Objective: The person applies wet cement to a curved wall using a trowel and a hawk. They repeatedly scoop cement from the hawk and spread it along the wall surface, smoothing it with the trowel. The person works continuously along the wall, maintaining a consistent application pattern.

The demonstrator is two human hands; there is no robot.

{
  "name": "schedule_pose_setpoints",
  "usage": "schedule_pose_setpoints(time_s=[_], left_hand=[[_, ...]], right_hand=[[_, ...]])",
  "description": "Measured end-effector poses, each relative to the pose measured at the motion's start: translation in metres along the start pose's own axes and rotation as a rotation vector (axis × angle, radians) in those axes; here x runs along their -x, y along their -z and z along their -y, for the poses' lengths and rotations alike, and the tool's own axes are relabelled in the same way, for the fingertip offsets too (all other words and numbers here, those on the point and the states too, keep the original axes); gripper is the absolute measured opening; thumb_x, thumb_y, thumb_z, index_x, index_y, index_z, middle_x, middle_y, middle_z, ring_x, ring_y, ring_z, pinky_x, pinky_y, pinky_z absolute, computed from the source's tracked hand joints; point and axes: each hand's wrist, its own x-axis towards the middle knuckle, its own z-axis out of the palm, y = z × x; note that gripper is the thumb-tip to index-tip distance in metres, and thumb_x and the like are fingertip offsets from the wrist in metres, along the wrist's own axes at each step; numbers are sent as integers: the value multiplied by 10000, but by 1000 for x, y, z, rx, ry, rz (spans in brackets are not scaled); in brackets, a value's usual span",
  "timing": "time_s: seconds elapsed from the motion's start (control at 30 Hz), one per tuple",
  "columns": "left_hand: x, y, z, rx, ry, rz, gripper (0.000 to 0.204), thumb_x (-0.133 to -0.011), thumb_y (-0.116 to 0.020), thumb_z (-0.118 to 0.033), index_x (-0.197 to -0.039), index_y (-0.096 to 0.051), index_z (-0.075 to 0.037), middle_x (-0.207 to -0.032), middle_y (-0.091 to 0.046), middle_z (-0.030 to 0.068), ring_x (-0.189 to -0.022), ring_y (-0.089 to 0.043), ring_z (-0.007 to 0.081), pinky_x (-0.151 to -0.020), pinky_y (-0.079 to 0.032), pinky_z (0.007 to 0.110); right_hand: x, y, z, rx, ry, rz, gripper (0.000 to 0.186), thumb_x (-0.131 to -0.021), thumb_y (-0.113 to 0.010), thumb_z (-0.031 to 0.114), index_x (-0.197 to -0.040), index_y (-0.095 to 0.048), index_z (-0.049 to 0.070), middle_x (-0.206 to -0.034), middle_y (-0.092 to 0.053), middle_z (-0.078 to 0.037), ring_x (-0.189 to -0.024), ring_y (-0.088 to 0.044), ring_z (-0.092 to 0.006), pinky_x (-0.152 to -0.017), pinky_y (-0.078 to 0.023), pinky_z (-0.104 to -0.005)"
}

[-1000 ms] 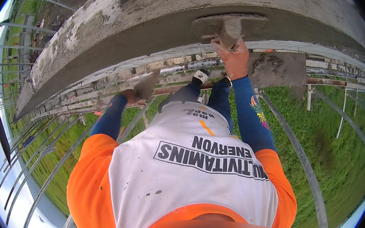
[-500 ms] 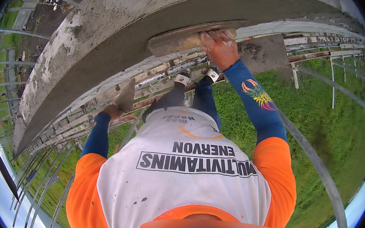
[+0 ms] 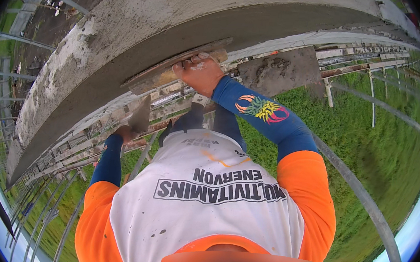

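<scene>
Your right hand has its grip wrapped tight around the handle of a wooden float, fingers curled over the top so your palm can press the board flat against the wet cement wall. That float lies long-side along the wall's grey face, just below its rough top edge, tilted with the slope of the curve; held so, its whole face bears on the plaster rather than one corner digging in.

Lower along the wall, toward its left end, your left hand is closed on a small trowel, blade pointing up toward the wall but apart from it, kept ready at your side. That grip looks like a full fist, though the hand is small and partly hidden there.

To the right of the float, just under the wall, a flat mortar board sits with a lump of grey mix on it, near enough to your right hand to reload from. Scaffold planks and rails run beneath the wall, with grass far below.
</scene>
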Motion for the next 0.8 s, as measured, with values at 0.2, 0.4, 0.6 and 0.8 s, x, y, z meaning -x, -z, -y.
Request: schedule_pose_setpoints(time_s=[0.2, 0.4, 0.6, 0.8], left_hand=[[17, 8, 1, 159, 88, 87, 717, -920, -647, -611, -1087, -713, 84, -1068, -711, 314, -1044, -676, 462, -921, -515, 514], [14, 7, -7, 119, 46, 118, 672, -925, -670, -566, -1124, -709, 75, -1073, -716, 297, -1039, -683, 445, -918, -524, 505], [-1, 7, -3, 70, -1, -23, 553, -931, -615, -526, -1036, -759, -2, -1059, -721, 289, -1041, -683, 441, -923, -519, 516], [10, 22, 0, -68, -4, -20, 691, -942, -592, -596, -1078, -715, 71, -1097, -702, 308, -1099, -654, 461, -969, -496, 526]], right_hand=[[66, -9, -83, 87, -185, 160, 299, -917, -606, 167, -1207, -653, 109, -989, -712, -91, -995, -710, -289, -891, -550, -470], [80, 89, -126, 254, -60, -61, 348, -893, -638, 162, -1240, -633, 128, -988, -713, -101, -984, -710, -289, -878, -549, -452], [40, 4, -53, 96, -30, 1, 232, -942, -595, 171, -1170, -596, 130, -985, -723, -70, -933, -712, -292, -838, -554, -437], [107, -93, -120, 198, -224, 185, 193, -959, -572, 176, -1145, -598, 134, -998, -731, -59, -1008, -709, -252, -866, -537, -442]])
